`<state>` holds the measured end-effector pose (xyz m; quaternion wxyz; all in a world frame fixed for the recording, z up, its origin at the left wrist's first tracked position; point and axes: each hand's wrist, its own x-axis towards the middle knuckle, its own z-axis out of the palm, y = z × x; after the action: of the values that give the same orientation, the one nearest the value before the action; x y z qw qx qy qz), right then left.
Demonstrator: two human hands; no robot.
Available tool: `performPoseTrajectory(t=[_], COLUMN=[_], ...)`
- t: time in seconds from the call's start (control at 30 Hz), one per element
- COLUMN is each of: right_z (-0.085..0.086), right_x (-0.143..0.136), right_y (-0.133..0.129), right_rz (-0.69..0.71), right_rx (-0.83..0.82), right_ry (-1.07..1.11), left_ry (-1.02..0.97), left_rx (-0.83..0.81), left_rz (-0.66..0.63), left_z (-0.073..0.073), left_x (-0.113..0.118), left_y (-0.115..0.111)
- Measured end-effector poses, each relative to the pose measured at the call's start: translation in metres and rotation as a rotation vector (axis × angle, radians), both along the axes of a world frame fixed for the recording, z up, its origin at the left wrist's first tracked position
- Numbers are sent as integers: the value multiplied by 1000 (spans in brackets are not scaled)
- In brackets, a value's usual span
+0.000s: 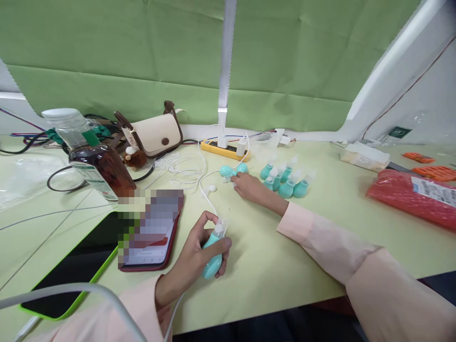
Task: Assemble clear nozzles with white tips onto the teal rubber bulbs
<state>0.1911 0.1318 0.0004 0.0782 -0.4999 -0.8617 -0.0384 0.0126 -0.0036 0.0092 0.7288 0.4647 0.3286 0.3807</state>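
Observation:
My left hand (201, 256) is wrapped round a teal squeeze bulb (211, 267) with a clear nozzle, which looks like a nasal aspirator. It is tilted, nozzle up, with a finger bent over the nozzle end. Farther back, my right hand (249, 186) reaches to two more teal bulbs (225, 171) lying near the power strip. Its fingers are closed by their clear tips; what lies between the fingertips is hidden. To the right of that hand, several teal bulbs with clear nozzles (287, 189) stand in a cluster on the table.
Two phones, one green-edged (71, 266) and one red-cased (151, 237), lie at left near a dark bottle (101, 168). A white cable (202, 187) runs beside my left hand from the yellow power strip (217, 150). A cream handbag (155, 135) and a red package (395, 194) are also there.

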Motion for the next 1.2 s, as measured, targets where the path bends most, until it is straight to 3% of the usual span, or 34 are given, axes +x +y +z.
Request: performPoseTrajectory(t=[0.1, 0.23, 0.27, 0.33, 0.4, 0.5, 0.6, 0.73, 0.87, 1.07, 1.2], right_z=[3, 9, 10, 9, 8, 6, 5, 2, -2, 6, 15], right_x=[-1, -1, 0, 2, 4, 6, 6, 6, 9, 15, 21], right_y=[-5, -34, -43, -61, -77, -93, -102, -106, -106, -106, -105], right_rz=[6, 72, 104, 161, 145, 72, 29, -37, -3, 104, 240], right_rx=[-15, -102, -179, -466, -743, -1021, -1119, -1101, -1103, -862, -837], right_ry=[100, 300, 415, 848, 1215, 1451, 1513, 1544, 1527, 1233, 1026], left_ry=[54, 131, 157, 198, 234, 287, 312, 342, 411, 500, 554], left_rx=[11, 100, 107, 115, 124, 149, 157, 166, 206, 272, 335], left_rz=[72, 95, 83, 59, 44, 25, 3, -6, -26, -46, -59], left_z=[2, -1, -2, -3, -3, -4, -6, -6, -2, -2, -3], left_x=[1, 2, 2, 1, 1, 2, 3, 2, 2, 1, 1], left_y=[1, 2, 2, 1, 0, -1, -1, -2, -4, -3, -6])
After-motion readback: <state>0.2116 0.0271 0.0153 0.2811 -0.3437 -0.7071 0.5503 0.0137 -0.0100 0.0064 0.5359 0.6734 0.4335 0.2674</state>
